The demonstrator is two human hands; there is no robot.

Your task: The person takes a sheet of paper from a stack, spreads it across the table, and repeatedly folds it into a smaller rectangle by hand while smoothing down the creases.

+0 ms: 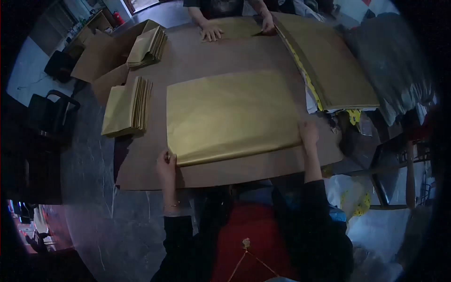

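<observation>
A large gold paper sheet [232, 113] lies on the cardboard-covered table in front of me, its near edge curled up into a rounded fold. My left hand [166, 167] pinches the near left corner between thumb and fingers. At the near right corner, my right hand [309, 136] is closed on the sheet's edge, with its fingertips partly hidden. Two stacks of folded gold paper, a nearer stack [126, 107] and a farther stack [148, 47], rest at the table's left side.
Across the table [225, 58], another person's hands [212, 32] work on a gold sheet [237, 28]. A thick pile of flat sheets [329, 66] lies along the right edge, beside a grey plastic bag [392, 61]. An open cardboard box [105, 61] stands at the left, near a black chair [51, 115].
</observation>
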